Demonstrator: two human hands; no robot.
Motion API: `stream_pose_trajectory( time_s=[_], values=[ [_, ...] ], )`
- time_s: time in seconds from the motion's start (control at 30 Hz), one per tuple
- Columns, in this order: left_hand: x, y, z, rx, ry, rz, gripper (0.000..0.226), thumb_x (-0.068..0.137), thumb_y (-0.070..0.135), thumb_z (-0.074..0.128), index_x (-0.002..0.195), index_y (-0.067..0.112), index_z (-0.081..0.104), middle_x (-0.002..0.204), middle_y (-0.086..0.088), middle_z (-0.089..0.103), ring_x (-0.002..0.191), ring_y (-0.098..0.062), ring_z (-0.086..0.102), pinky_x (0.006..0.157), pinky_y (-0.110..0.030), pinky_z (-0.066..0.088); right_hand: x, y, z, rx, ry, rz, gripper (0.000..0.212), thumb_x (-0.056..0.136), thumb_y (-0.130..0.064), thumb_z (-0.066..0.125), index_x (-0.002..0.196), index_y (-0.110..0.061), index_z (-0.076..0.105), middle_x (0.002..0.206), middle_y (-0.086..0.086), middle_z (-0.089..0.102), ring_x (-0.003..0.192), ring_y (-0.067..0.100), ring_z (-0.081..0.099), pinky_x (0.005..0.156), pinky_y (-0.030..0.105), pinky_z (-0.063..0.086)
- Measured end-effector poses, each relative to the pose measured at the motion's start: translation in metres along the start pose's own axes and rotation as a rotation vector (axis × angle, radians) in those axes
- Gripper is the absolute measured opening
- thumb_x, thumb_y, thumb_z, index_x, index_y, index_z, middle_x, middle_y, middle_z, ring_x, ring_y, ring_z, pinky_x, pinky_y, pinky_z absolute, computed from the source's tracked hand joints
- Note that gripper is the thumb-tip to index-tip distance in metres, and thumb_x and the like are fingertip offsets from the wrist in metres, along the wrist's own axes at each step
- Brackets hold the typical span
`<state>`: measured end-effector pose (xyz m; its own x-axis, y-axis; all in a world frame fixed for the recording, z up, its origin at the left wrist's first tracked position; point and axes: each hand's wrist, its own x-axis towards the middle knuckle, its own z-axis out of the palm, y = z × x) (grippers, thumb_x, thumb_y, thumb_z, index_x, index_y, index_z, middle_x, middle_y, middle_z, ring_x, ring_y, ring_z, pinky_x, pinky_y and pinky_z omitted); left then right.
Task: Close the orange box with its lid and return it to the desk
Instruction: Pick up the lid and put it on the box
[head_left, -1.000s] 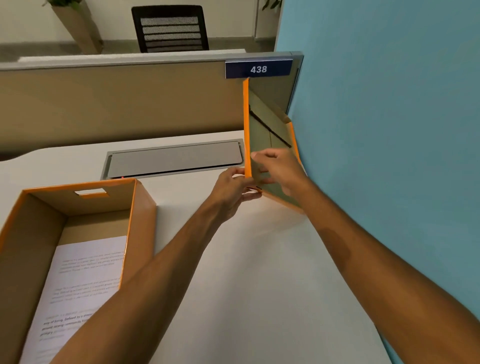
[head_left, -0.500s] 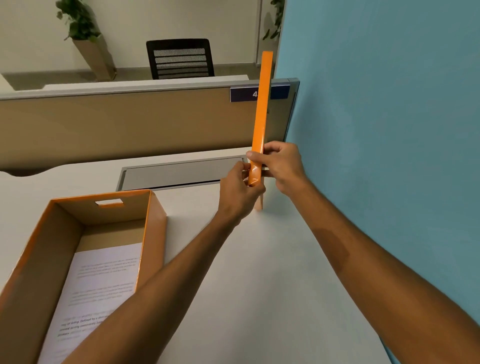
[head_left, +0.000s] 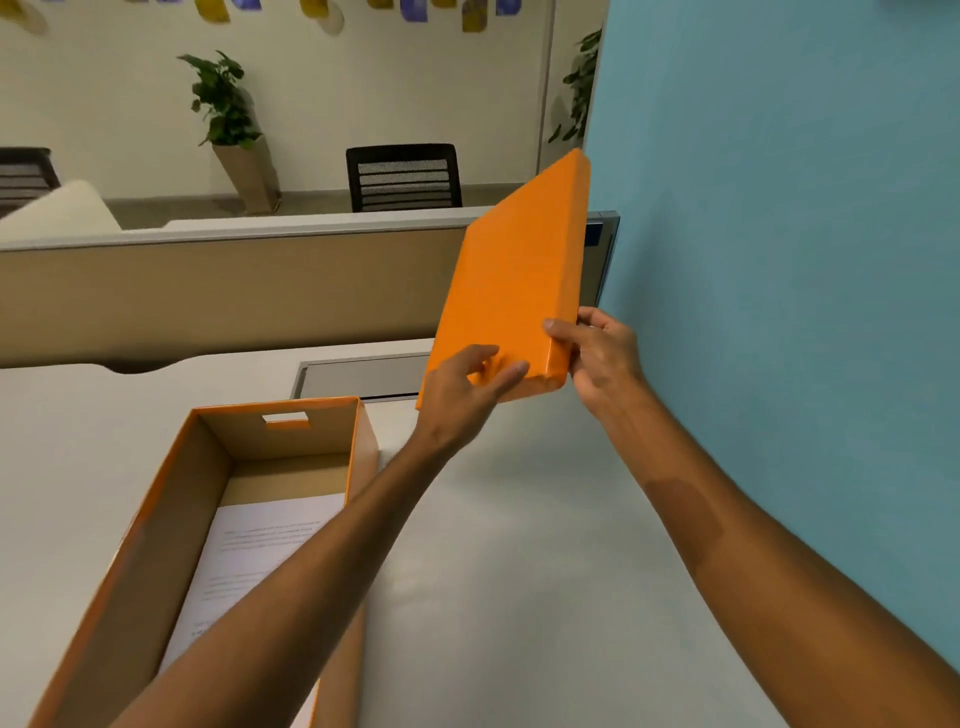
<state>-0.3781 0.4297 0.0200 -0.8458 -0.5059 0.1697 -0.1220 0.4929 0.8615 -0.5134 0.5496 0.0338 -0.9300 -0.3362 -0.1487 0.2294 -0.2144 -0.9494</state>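
The orange lid (head_left: 511, 275) is held up in the air above the white desk (head_left: 498, 571), tilted, with its orange top face turned toward me. My left hand (head_left: 465, 387) grips its near bottom edge. My right hand (head_left: 600, 353) grips its lower right corner and side. The open orange box (head_left: 208, 519) stands on the desk at the lower left, brown inside, with a printed white sheet (head_left: 249, 561) lying on its bottom. The lid is up and to the right of the box, apart from it.
A blue partition wall (head_left: 779, 260) runs along the right side of the desk. A beige divider (head_left: 223, 291) stands behind it, with a grey cable hatch (head_left: 358, 376) in the desk. Beyond are a black chair (head_left: 404, 176) and a potted plant (head_left: 231, 130).
The lid has been lifted off the desk beside the blue wall and turned, from showing its brown inside to edge-on to its orange top. Both hands rose with it.
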Motion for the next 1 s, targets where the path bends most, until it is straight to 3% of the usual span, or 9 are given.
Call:
stream_pose_trajectory(
  time_s=[0.13, 0.27, 0.33, 0.43, 0.53, 0.67, 0.77, 0.87, 1.0],
  values=[
    [0.002, -0.025, -0.053, 0.099, 0.060, -0.042, 0.061, 0.093, 0.044, 0.060, 0.141, 0.008, 0.050, 0.143, -0.014, 0.053, 0.128, -0.031, 0.052, 0.099, -0.045, 0.045, -0.016, -0.005, 0.003, 0.178, -0.083, 0.020, 0.040, 0.077, 0.002, 0.078, 0.112, -0.010, 0.064, 0.112, 0.010, 0.073, 0.100, 0.028, 0.072, 0.076, 0.041, 0.062],
    [0.002, -0.051, -0.112, 0.108, 0.125, -0.139, 0.060, 0.093, 0.042, 0.060, 0.141, 0.007, 0.047, 0.140, -0.014, 0.054, 0.124, -0.029, 0.052, 0.088, -0.034, 0.041, -0.038, -0.004, 0.014, 0.291, -0.144, 0.031, 0.048, 0.076, 0.007, 0.075, 0.118, -0.013, 0.063, 0.112, 0.010, 0.075, 0.100, 0.031, 0.073, 0.080, 0.046, 0.061],
    [0.003, -0.060, -0.135, 0.115, 0.135, -0.205, 0.060, 0.094, 0.044, 0.058, 0.140, 0.007, 0.048, 0.138, -0.014, 0.056, 0.123, -0.030, 0.054, 0.089, -0.036, 0.043, -0.048, 0.001, 0.020, 0.311, -0.169, 0.046, 0.051, 0.071, 0.005, 0.076, 0.116, -0.016, 0.063, 0.106, 0.009, 0.078, 0.097, 0.031, 0.075, 0.076, 0.048, 0.061],
    [-0.009, -0.078, -0.178, -0.072, 0.086, -0.301, 0.052, 0.096, 0.039, 0.057, 0.135, 0.005, 0.056, 0.130, -0.014, 0.063, 0.112, -0.027, 0.062, 0.086, -0.035, 0.051, -0.072, 0.014, 0.040, 0.319, -0.177, 0.088, 0.057, 0.066, 0.003, 0.078, 0.116, -0.019, 0.061, 0.112, 0.012, 0.075, 0.099, 0.034, 0.073, 0.073, 0.050, 0.061],
    [-0.030, -0.094, -0.215, -0.274, 0.069, -0.379, 0.044, 0.096, 0.034, 0.059, 0.128, 0.005, 0.062, 0.118, -0.012, 0.070, 0.105, -0.030, 0.067, 0.088, -0.043, 0.056, -0.093, 0.029, 0.059, 0.311, -0.193, 0.142, 0.060, 0.077, 0.003, 0.073, 0.130, -0.018, 0.054, 0.125, 0.015, 0.067, 0.107, 0.036, 0.069, 0.077, 0.052, 0.061],
    [-0.061, -0.114, -0.262, -0.378, 0.071, -0.415, 0.044, 0.093, 0.039, 0.062, 0.124, 0.008, 0.066, 0.102, -0.007, 0.070, 0.081, -0.021, 0.065, 0.066, -0.029, 0.054, -0.126, 0.048, 0.086, 0.250, -0.254, 0.170, 0.058, 0.087, -0.002, 0.068, 0.140, -0.015, 0.049, 0.128, 0.015, 0.065, 0.106, 0.035, 0.069, 0.075, 0.050, 0.061],
    [-0.086, -0.125, -0.291, -0.342, 0.007, -0.409, 0.046, 0.088, 0.041, 0.067, 0.128, 0.018, 0.064, 0.103, -0.002, 0.069, 0.078, -0.015, 0.064, 0.055, -0.020, 0.051, -0.149, 0.066, 0.101, 0.202, -0.291, 0.177, 0.060, 0.085, -0.003, 0.068, 0.141, -0.015, 0.047, 0.128, 0.016, 0.063, 0.111, 0.036, 0.066, 0.079, 0.050, 0.060],
    [-0.107, -0.137, -0.314, -0.298, -0.041, -0.410, 0.056, 0.083, 0.038, 0.074, 0.133, 0.016, 0.059, 0.113, -0.006, 0.069, 0.091, -0.020, 0.068, 0.063, -0.026, 0.056, -0.170, 0.084, 0.111, 0.142, -0.272, 0.199, 0.058, 0.088, -0.001, 0.065, 0.141, -0.016, 0.046, 0.128, 0.017, 0.063, 0.115, 0.037, 0.063, 0.085, 0.051, 0.057],
    [-0.137, -0.154, -0.332, -0.227, -0.059, -0.440, 0.058, 0.081, 0.028, 0.078, 0.131, 0.008, 0.057, 0.125, -0.011, 0.064, 0.111, -0.030, 0.064, 0.091, -0.045, 0.055, -0.198, 0.107, 0.120, -0.103, -0.236, 0.197, 0.043, 0.092, -0.004, 0.061, 0.131, -0.019, 0.054, 0.121, 0.009, 0.066, 0.114, 0.032, 0.063, 0.081, 0.048, 0.056]
  ],
)
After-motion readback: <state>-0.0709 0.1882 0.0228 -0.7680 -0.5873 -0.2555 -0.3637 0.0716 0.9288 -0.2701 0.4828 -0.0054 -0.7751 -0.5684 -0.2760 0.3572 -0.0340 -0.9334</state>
